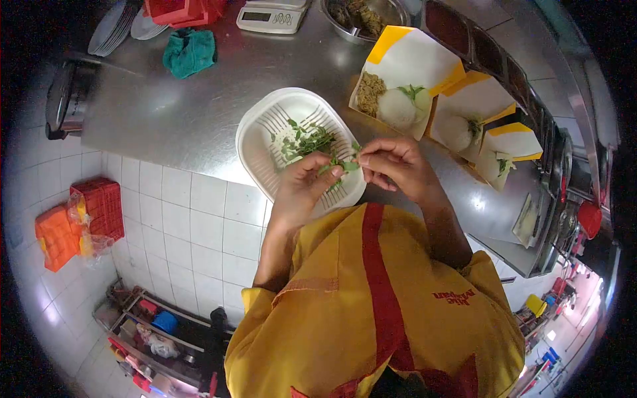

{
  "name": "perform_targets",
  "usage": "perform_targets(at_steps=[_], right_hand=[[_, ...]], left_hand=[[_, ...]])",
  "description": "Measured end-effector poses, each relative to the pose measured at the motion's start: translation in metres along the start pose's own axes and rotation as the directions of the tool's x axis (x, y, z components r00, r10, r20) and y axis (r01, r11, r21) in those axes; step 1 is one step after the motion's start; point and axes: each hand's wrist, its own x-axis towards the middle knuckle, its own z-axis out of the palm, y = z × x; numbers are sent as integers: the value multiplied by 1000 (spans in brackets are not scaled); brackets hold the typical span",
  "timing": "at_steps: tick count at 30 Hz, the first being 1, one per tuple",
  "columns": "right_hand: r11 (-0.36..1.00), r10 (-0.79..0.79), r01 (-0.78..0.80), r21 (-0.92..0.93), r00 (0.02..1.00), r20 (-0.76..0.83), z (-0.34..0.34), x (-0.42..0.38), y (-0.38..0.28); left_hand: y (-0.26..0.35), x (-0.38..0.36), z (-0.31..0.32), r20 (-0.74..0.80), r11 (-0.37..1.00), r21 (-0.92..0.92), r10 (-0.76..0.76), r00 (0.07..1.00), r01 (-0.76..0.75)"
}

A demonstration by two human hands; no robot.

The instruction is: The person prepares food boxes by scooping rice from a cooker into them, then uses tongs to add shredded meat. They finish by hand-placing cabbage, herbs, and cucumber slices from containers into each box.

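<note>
A white plastic basket with slotted walls rests on the steel counter, holding a small heap of green herb sprigs. Over its right side, both my hands are closed on a leafy herb sprig. My left hand pinches the leaves between thumb and fingers, low over the basket. Thumb and index finger of my right hand grip the sprig's other end, just beyond the basket's rim. Part of the sprig is hidden by my fingers.
Three yellow-and-white food boxes stand open at right, with rice and greens in them. Behind are a metal bowl, a kitchen scale, a green cloth and plates. Red crates sit low at left.
</note>
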Motion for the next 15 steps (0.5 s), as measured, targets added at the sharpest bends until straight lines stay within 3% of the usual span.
perform_targets(at_steps=[1, 3, 4, 7, 8, 10, 11, 13, 14, 15], right_hand=[[1000, -5, 5, 4, 1000, -9, -2, 0, 3], [994, -78, 88, 60, 984, -160, -11, -2, 8], [993, -87, 99, 59, 979, -186, -16, -6, 8], [992, -127, 116, -52, 849, -513, -36, -24, 8], [991, -135, 125, -54, 832, -539, -46, -31, 11], [994, -105, 104, -42, 729, -676, -65, -48, 21], [993, -105, 112, -35, 722, -684, -73, -56, 28], [987, -135, 153, -49, 626, -768, -85, -69, 41], [987, -131, 159, -39, 623, -772, -89, -74, 44], [986, -128, 163, -31, 630, -766, -92, -80, 47]], left_hand=[[-2, 2, 1, 9, 1000, 5, -1, 1000, 1], [-6, 11, 5, -60, 951, 211, 243, 968, -226], [-4, 16, 10, -32, 950, 208, 243, 969, -232], [2, 39, 30, 96, 913, 364, 162, 982, -186], [3, 50, 43, 128, 911, 362, 160, 979, -197], [6, 72, 71, 225, 829, 517, 108, 968, -213], [-4, 88, 84, 276, 832, 444, 227, 934, -333], [-2, 123, 106, 336, 656, 686, 100, 937, -315], [-15, 146, 109, 341, 649, 692, 92, 936, -316], [-40, 171, 107, 336, 346, 804, 409, 848, -485]])
